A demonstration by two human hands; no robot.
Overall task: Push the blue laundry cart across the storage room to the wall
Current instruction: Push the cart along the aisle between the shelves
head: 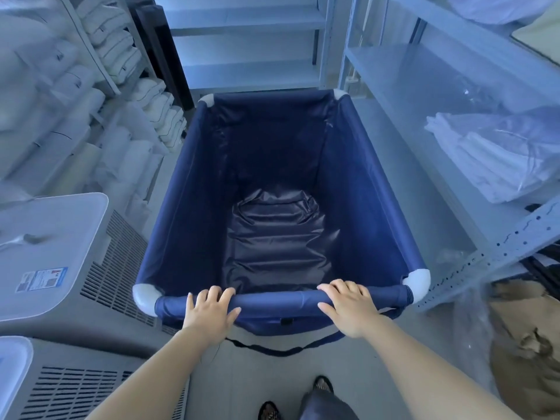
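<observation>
1. Between two rows of storage shelving, seen from the head camera, a blue laundry cart (281, 189) stands in the aisle directly in front of a person, its fabric bin empty and its dark liner wrinkled at the bottom.
2. Both hands rest on the near top rail (281, 300): the left hand (209, 310) near the left corner, the right hand (348, 306) near the right corner, fingers of each curled over the bar in a grip.
3. A dark strap (281, 350) hangs below the rail.
4. Rolled and folded white linens (75, 95) fill the shelves at left; bagged white linens (497, 156) lie on a metal shelf (424, 86) at right.
5. More bare shelving (248, 40) stands just beyond the cart's far end.
6. Slatted grey units topped with plastic lids (51, 253) sit at lower left.
</observation>
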